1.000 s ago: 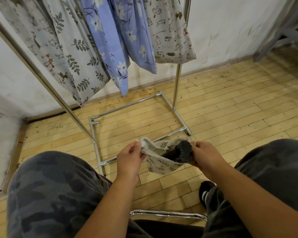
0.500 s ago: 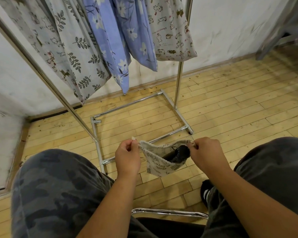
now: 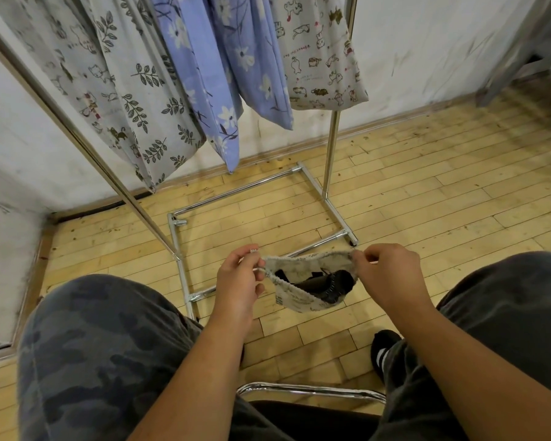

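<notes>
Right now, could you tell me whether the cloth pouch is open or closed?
Open: the pouch gapes between the left hand and right hand pinching its rim; a black thing shows inside.

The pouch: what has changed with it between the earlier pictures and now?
The dark object sank deeper into the pouch; the right hand shifted from its end to pinch the pouch's rim. The left hand kept its pinch on the other side. The hanging cloths stayed.

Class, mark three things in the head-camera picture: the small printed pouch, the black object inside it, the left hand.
printed pouch (image 3: 295, 300): head view, front fabric below the opening.
black object (image 3: 330, 286): head view, its dark body inside the pouch.
left hand (image 3: 239, 281): head view, back of the hand.
</notes>
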Available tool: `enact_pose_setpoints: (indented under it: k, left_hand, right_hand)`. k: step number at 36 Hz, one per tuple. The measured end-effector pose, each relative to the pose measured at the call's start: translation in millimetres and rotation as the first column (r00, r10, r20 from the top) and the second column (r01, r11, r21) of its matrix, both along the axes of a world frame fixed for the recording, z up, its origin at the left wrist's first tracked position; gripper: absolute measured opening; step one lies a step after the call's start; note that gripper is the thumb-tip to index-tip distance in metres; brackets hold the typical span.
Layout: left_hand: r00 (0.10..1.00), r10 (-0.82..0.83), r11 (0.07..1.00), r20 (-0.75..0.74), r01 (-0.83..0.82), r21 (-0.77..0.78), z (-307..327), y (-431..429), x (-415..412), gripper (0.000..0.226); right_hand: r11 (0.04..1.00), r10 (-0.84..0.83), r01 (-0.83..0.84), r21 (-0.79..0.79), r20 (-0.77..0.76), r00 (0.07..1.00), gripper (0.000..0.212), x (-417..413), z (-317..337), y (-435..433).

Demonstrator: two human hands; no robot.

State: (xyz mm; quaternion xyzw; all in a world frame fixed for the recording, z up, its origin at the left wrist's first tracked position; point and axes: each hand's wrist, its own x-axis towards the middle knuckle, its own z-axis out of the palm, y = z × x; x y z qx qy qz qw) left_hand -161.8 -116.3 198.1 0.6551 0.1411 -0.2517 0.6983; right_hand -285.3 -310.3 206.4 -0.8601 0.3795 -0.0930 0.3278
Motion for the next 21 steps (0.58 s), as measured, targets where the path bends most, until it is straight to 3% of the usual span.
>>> enact_pose_setpoints:
  k: [3, 5, 8, 10, 12, 16, 21]
  left_hand:
    - [0.979, -0.166, 0.983, 0.122, 0.154, 0.100, 8, -2, -4, 0.014]
    - [0.905, -0.374, 0.921, 0.201, 0.337, 0.195, 18, -5, -11, 0.019]
    - [0.733, -0.632, 0.766, 0.250, 0.544, 0.342, 27, -13, -27, 0.048]
    - [0.632, -0.722, 0.679, 0.280, 0.572, 0.460, 24, -18, -37, 0.071]
    - [0.595, -0.741, 0.656, 0.311, 0.544, 0.523, 17, -22, -45, 0.084]
    - [0.640, -0.702, 0.699, 0.313, 0.533, 0.477, 13, -25, -49, 0.068]
    - [0.880, -0.430, 0.874, 0.203, 0.348, 0.340, 10, -18, -29, 0.020]
  right_hand:
    - [0.992, 0.001, -0.010, 0.124, 0.073, 0.997, 0.032, 1, 6, 4]
    - [0.987, 0.008, -0.029, 0.161, 0.128, 0.992, 0.026, 2, 13, 9]
    - [0.957, 0.009, -0.062, 0.282, 0.186, 0.983, 0.023, 5, 19, 13]
    - [0.908, -0.002, -0.094, 0.407, 0.230, 0.973, 0.023, 7, 19, 14]
    - [0.851, 0.012, -0.153, 0.502, 0.273, 0.962, 0.024, 9, 21, 16]
    - [0.819, 0.078, -0.223, 0.528, 0.282, 0.956, 0.028, 9, 28, 22]
    - [0.812, 0.144, -0.254, 0.525, 0.242, 0.960, 0.043, 10, 48, 26]
